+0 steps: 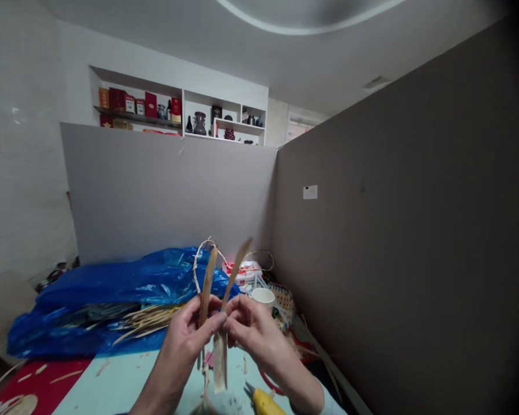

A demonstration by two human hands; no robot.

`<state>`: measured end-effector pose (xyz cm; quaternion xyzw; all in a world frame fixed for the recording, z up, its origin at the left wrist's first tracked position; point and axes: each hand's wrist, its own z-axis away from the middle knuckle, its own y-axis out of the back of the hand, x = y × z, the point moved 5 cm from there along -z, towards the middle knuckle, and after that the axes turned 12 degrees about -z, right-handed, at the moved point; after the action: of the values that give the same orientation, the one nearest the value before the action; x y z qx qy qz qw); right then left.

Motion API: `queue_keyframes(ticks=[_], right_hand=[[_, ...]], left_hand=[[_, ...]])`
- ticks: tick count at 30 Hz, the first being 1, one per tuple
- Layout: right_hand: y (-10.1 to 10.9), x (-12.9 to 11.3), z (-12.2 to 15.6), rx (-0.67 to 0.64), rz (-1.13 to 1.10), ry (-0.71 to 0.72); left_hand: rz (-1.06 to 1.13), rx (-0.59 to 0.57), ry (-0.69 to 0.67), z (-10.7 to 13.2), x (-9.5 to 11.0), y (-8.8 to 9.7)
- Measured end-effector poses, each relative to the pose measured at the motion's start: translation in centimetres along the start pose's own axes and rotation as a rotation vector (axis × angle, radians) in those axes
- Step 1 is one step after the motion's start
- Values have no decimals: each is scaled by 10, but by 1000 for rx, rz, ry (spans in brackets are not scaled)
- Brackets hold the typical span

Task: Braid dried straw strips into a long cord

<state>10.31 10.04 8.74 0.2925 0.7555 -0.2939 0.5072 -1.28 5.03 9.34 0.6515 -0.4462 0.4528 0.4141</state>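
Note:
My left hand [189,334] and my right hand [253,331] meet in front of me, both closed in a pinch. The left hand grips a flat tan bamboo strip [208,282] that points upward. The right hand grips a second bamboo strip [236,267], tilted up and to the right, slightly blurred. The two strips spread apart like a V above my fingers. Below my hands their joined lower part [219,366] hangs down over the pale tabletop [125,383]. A thin looped cord [198,259] curls behind the strips.
A blue plastic bag [125,288] with loose bamboo strips [149,320] lies at the back left. A white paper cup [263,297] and a woven basket [285,302] stand behind my right hand. A yellow tool [263,402] lies near the front edge. Grey partitions [393,230] close the back and right.

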Motion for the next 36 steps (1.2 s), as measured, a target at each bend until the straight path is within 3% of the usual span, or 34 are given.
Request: queue_keyframes(ticks=[9, 27, 31, 36], right_hand=[[4, -10, -3, 24, 62, 35], [3, 7, -7, 115, 104, 16], [-5, 7, -6, 44, -54, -41], [-7, -14, 4, -55, -196, -58]], left_hand=[[-129, 23, 35, -2, -1, 6], [-221, 140, -68, -12, -12, 10], [-295, 137, -85, -16, -19, 11], [-185, 100, 11, -24, -26, 17]])
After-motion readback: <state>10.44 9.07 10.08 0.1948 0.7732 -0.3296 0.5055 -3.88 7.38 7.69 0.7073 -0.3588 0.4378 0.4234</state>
